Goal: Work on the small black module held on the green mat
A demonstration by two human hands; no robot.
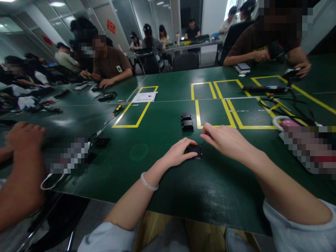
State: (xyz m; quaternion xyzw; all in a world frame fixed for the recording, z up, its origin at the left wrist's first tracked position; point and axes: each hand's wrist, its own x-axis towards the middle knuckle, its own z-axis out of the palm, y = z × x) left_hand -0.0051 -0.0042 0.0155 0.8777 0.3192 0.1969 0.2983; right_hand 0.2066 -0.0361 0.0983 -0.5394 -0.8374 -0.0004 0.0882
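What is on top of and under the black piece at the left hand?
On the black piece lies the left hand, covering part of its top; a thin tool in the right hand points at one corner. Below is the green table; the underside is hidden.

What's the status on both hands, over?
Left hand holding small black piece. Right hand pinching thin dark tool at its edge. Other black pieces just beyond, apart from both hands; no obstruction seen.
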